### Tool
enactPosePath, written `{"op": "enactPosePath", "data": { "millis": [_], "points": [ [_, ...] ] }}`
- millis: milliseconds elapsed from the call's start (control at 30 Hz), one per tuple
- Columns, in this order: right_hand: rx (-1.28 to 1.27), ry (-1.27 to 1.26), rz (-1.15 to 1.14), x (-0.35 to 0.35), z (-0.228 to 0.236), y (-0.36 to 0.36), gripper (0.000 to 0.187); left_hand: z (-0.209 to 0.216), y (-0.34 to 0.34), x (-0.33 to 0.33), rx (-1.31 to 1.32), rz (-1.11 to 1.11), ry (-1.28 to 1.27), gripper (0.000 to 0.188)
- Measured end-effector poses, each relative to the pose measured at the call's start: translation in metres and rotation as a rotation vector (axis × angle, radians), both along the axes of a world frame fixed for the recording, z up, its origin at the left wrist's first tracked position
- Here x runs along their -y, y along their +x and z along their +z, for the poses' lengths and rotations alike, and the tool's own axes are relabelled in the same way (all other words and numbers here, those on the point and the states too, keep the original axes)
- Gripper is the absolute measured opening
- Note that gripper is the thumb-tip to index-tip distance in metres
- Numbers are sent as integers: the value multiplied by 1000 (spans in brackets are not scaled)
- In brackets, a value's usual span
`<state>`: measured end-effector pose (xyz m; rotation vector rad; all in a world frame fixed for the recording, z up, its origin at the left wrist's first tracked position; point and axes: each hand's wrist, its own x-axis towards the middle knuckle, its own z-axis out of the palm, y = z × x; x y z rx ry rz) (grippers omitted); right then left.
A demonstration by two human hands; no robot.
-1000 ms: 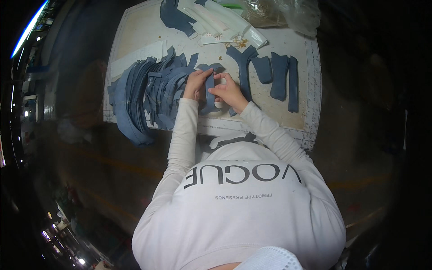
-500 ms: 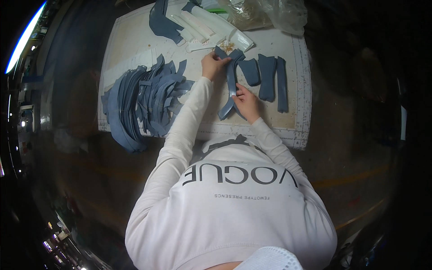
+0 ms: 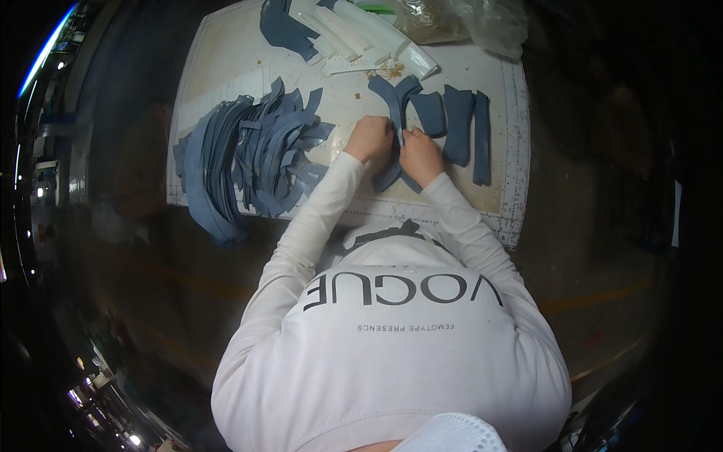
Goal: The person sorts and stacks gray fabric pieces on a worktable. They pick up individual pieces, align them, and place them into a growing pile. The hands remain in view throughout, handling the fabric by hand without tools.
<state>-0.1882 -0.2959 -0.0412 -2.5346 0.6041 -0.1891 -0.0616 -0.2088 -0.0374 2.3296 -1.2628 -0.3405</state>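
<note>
Curved blue-grey strips [image 3: 393, 98], apparently leather or cloth, lie crossed with their upper ends spread apart. My left hand [image 3: 369, 138] is closed on their middle from the left, knuckles up. Close against it, my right hand [image 3: 422, 155] pinches the same place from the right. The fingertips partly hide the strips between the hands, and their lower ends fan out below. Just right of the strips are a short wide blue-grey piece [image 3: 428, 113], a longer flared piece [image 3: 458, 126] and a narrow straight piece [image 3: 482, 139].
A large heap of blue-grey strips [image 3: 218, 162] covers the table's left side and overhangs its front edge. White pattern-like pieces [image 3: 354, 34], a dark blue piece [image 3: 286, 32] and a clear plastic bag [image 3: 486, 26] lie at the back. The pale table [image 3: 343, 94] has a marked border.
My left hand has come down from the strips' upper end to their middle. My right hand has shifted slightly up and right, so both hands now meet. The view has shifted slightly.
</note>
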Motion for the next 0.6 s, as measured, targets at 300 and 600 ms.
{"op": "enactPosePath", "data": {
  "millis": [300,600],
  "points": [
    [-178,-27,144,-13,20,-54,36,9,-73,-52,49,42,132,44],
    [-39,20,127,-16,27,-61,61,37,-33,-90,-45,248,-216,54]
  ]
}}
